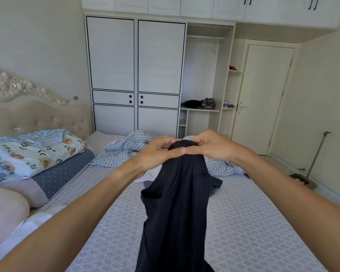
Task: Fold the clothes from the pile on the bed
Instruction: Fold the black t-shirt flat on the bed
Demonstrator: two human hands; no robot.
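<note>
Left: folded floral quilt [33, 152] on pillows. Centre: left hand [157, 156] and right hand [210, 148] together, both pinching top edge of 1 black garment [177, 209], hanging above bed [243, 222]. Behind: checked clothes pile [126, 150].

Black garment [177, 213] hem cut by bottom edge; pile [137, 152] partly hidden.

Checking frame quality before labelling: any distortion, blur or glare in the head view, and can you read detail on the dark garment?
Head view: wide-angle bending at the edges, forearms stretched; even soft light, no glare; both hands, left hand and right hand, sharp; black garment dark, only faint fold and seam lines visible.
</note>
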